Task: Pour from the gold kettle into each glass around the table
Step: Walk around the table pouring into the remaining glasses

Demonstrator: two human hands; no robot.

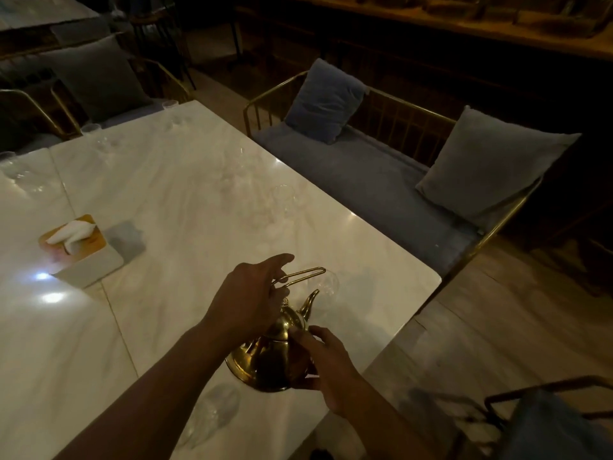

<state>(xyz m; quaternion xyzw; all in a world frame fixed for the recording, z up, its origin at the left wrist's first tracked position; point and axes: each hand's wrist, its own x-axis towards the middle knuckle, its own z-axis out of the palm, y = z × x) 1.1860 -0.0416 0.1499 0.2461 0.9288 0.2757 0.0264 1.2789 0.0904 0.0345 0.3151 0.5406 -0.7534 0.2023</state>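
I hold the gold kettle (pixel 277 351) above the white marble table (pixel 199 200), tilted with its spout toward a clear glass (pixel 328 283) near the table's right edge. My left hand (pixel 250 298) grips the kettle's thin wire handle from above. My right hand (pixel 326 363) cups the kettle's lower right side. Whether liquid flows I cannot tell. Another clear glass (pixel 215 415) stands near me, below the kettle. Faint glasses stand farther along the right side (pixel 285 197), at the far end (pixel 170 107) (pixel 93 131) and at the far left (pixel 10 161).
A tissue box with a wooden lid (pixel 76 242) sits on a grey mat at the table's left. A gold-framed bench with grey cushions (pixel 365 174) runs along the right side. Chairs stand at the far end and at the lower right (pixel 547 419).
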